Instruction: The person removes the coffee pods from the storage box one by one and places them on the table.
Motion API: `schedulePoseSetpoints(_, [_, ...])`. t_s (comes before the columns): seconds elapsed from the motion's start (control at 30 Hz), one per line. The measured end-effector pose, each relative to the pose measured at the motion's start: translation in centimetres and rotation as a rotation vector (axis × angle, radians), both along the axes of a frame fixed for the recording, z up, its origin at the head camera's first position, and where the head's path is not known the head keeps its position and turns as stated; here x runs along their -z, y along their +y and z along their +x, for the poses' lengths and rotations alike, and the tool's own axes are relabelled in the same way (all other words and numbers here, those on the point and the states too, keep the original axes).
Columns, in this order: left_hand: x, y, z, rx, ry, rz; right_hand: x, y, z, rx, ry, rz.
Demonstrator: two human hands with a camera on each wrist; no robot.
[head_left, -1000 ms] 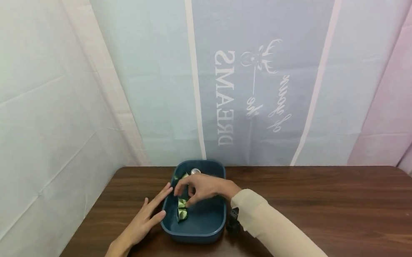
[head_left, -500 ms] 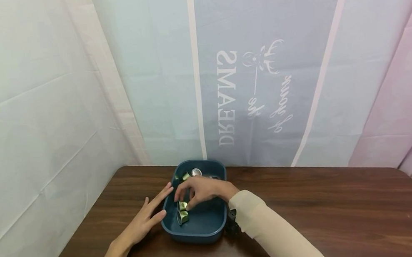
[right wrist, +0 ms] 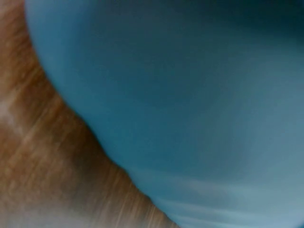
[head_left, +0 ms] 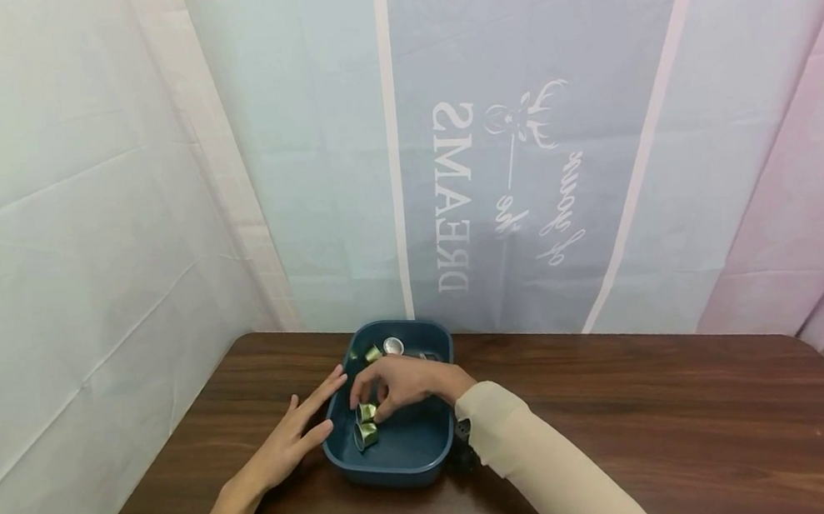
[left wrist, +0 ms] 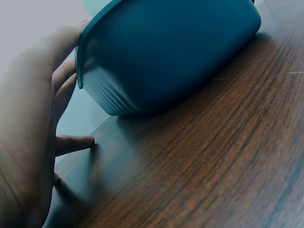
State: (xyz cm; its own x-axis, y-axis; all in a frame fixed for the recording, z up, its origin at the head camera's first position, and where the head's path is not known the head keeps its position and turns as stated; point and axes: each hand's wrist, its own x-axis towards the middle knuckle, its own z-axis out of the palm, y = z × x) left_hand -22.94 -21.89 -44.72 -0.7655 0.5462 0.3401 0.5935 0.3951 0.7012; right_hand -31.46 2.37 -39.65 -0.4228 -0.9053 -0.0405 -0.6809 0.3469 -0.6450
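We see a blue bin (head_left: 397,476) on the dark wooden surface (head_left: 626,427), its far end near a hanging cloth (head_left: 510,37) with the word DREAMS in mirrored letters. Taking the bin in the head view as our dial, twelve at the far end, we find the left hand (head_left: 282,452) at nine o'clock. Its fingers are straight and apart, the index tip at the rim near ten, the thumb near eight. The right hand (head_left: 404,379) reaches in from three o'clock, index finger and thumb pinching a green capsule (head_left: 369,412) towards nine.

Just beside that, between seven and eight, we see a second green capsule (head_left: 368,435) on its side. A third green capsule (head_left: 373,354) lies near eleven, and a silver-topped capsule (head_left: 393,346) near twelve.

In the left wrist view we have the bin's outer wall, ribbed at one corner; the right wrist view is blurred and shows us no fingers.
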Motion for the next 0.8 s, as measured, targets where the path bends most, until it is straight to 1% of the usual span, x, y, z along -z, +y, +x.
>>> schedulePoseSetpoints(0.2, [-0.1, 0.1, 0.0, -0.001, -0.002, 0.003, 0.0, -0.1, 0.0, 0.001, -0.020, -0.002])
schedulePoseSetpoints(0.37, [-0.1, 0.2, 0.0, 0.001, -0.003, 0.003, 0.0, -0.1, 0.0, 0.004, -0.007, -0.010])
schedulePoseSetpoints(0.47, [0.0, 0.2, 0.0, 0.000, -0.002, 0.004, -0.1, 0.0, 0.0, 0.004, 0.010, -0.015])
schedulePoseSetpoints(0.63, [0.1, 0.2, 0.1, -0.001, -0.005, 0.003, -0.6, 0.4, -0.1, 0.013, 0.070, -0.021])
schedulePoseSetpoints(0.7, [0.1, 0.1, 0.1, -0.005, -0.005, 0.002, -0.9, 0.7, -0.2, 0.011, 0.088, -0.036])
schedulePoseSetpoints(0.8, [0.2, 0.1, 0.1, -0.004, 0.003, 0.005, -1.4, 1.4, -0.3, 0.011, 0.093, -0.080])
